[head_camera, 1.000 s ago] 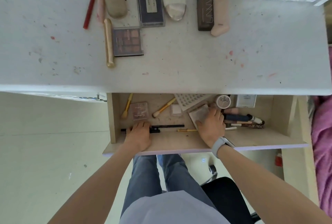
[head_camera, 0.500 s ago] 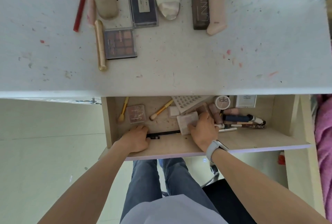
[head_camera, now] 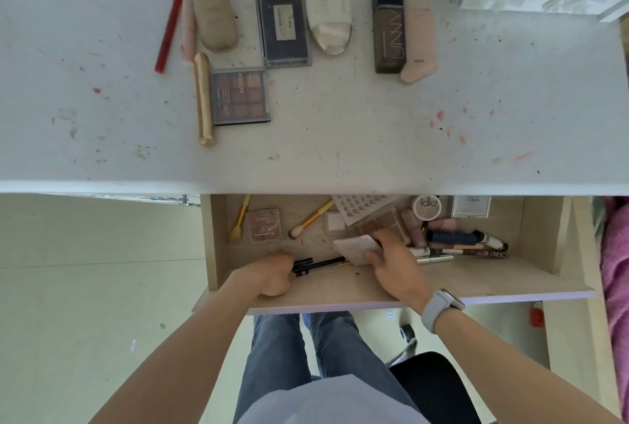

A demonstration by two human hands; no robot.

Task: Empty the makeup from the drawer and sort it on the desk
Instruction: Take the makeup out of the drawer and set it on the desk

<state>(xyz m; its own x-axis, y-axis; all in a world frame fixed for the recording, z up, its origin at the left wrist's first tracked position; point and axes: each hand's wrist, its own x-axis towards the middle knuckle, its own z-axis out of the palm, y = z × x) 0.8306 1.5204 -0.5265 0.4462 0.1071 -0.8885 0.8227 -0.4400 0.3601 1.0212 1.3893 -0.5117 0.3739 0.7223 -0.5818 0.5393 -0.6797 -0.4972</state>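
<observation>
Head view: drawer (head_camera: 531, 274) open under the desk (head_camera: 340, 151). Left hand (head_camera: 272, 274) in the drawer's front left, fingers curled round black pencils (head_camera: 318, 265). Right hand (head_camera: 394, 263) mid-drawer, pinching a pale compact (head_camera: 357, 246), tilted off the drawer floor. More makeup stays in the drawer: pink palette (head_camera: 263, 225) back left, tubes (head_camera: 456, 241) at right. On the desk behind the drawer: eyeshadow palette (head_camera: 240, 97), dark bottle (head_camera: 388, 25).

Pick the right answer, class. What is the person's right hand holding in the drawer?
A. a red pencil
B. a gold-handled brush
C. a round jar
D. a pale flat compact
D: the right hand grips a pale flat compact inside the drawer, with fingers curled over its edge.
</observation>
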